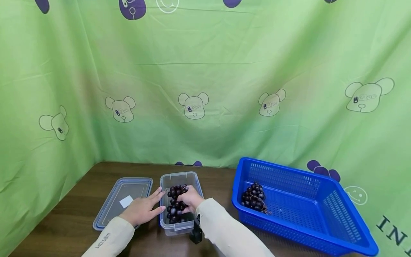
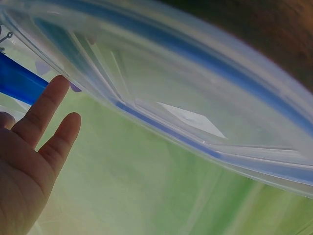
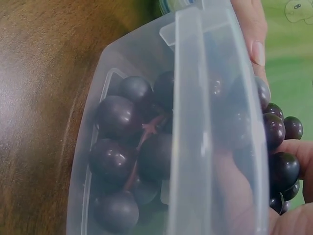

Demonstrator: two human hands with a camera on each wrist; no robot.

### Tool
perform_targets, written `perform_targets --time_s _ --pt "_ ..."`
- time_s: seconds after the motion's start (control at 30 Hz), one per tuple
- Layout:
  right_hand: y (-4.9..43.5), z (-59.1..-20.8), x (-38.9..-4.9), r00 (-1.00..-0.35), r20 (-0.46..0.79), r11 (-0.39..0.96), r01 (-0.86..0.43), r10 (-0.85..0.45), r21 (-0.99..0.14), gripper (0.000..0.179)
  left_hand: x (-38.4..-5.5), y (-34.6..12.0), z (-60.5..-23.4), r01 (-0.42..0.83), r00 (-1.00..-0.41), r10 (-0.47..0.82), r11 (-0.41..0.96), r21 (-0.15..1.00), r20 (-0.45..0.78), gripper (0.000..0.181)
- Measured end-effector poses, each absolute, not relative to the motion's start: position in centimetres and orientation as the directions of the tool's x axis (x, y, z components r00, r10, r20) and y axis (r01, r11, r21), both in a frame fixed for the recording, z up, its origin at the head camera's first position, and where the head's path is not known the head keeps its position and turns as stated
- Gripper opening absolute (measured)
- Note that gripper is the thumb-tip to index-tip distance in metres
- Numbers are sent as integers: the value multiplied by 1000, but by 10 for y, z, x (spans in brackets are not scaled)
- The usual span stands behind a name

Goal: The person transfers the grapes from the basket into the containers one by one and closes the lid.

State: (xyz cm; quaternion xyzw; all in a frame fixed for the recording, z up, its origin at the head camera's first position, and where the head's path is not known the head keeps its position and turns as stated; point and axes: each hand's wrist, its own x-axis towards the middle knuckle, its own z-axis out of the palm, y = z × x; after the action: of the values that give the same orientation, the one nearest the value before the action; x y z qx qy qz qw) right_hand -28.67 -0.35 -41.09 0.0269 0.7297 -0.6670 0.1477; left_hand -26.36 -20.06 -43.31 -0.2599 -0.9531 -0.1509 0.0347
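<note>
A bunch of dark purple grapes (image 1: pixel 173 210) lies inside a clear plastic food container (image 1: pixel 179 174). My right hand (image 1: pixel 191 200) reaches in over the container's right side and holds the grapes. Through the cloudy wall in the right wrist view, more grapes (image 3: pixel 117 161) hang on a reddish stem, and part of the right hand (image 3: pixel 288 215) shows behind them. Fingers spread, my left hand (image 1: pixel 142 210) is at the container's left rim, its fingertips at or very near the edge. The left wrist view shows this hand (image 2: pixel 22 171) with fingers extended, holding nothing.
Left of the container lies its clear lid (image 1: pixel 117 192) with a blue seal and a white label, partly under the left hand. To the right, a large blue plastic basket (image 1: pixel 302 210) holds another bunch of grapes (image 1: pixel 253 197). A green printed curtain (image 1: pixel 224 142) hangs behind the brown table (image 1: pixel 70 228).
</note>
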Motion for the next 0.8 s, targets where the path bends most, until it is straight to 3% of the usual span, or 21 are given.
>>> perform_targets --time_s 0.23,0.33,0.8 --pt "-8 -414 -288 -958 -266 61 261 -110 -963 54 -264 -200 -434 514 -858 488 815 266 160 60" --pt "-9 -412 -288 -960 -264 99 255 -95 -962 58 -264 -200 -433 512 -859 486 816 269 162 60" --pt "-8 -405 -284 -962 -253 255 221 -98 -941 50 -263 -200 -433 502 -865 480 821 273 148 61"
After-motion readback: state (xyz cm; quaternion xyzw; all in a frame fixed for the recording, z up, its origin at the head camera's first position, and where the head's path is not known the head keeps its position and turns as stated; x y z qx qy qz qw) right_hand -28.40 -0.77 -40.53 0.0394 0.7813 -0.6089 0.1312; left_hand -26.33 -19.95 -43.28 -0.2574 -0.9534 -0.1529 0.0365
